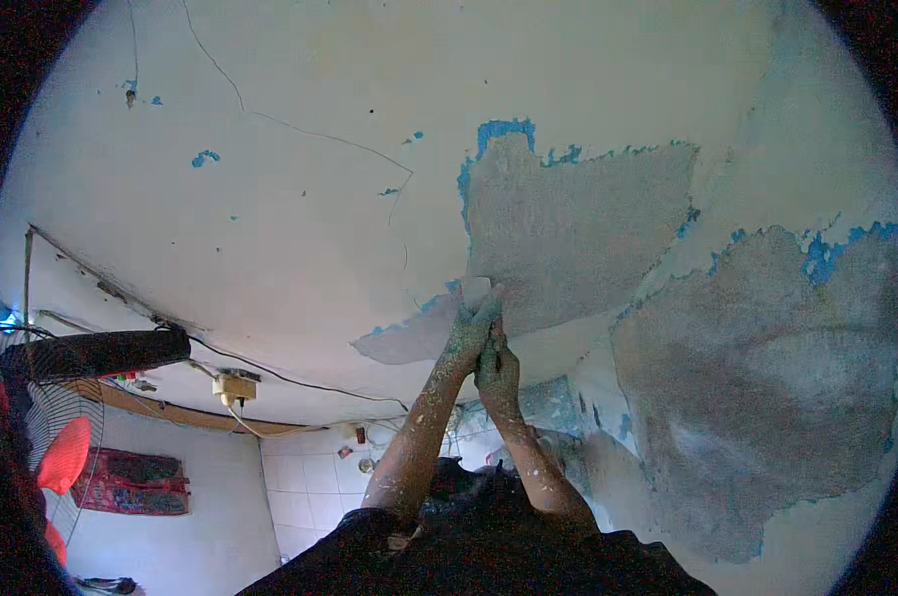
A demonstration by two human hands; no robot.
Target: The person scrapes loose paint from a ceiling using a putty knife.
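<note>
Both my hands come together in front of a painted wall (329, 59) and close around a scraper. Its pale flat blade (475, 286) shows above the fingers; the handle is mostly hidden in my grip. Nearer the blade is my left hand (469, 335); my right hand (498, 372) sits lower, beside it. Pale flecks cover both forearms. The blade lies at the lower left of a bare grey plaster patch (568, 223), edged with blue under-paint (504, 130). Whether the blade touches the wall I cannot tell.
A larger bare patch (761, 372) spreads at the right. At the left are a fan (65, 447) with red blades, a dark roll-shaped object (99, 354), and an electrical socket box (234, 389) with a plugged-in cable. Thin cracks (322, 136) cross the paint. Pale tiles (307, 477) show below.
</note>
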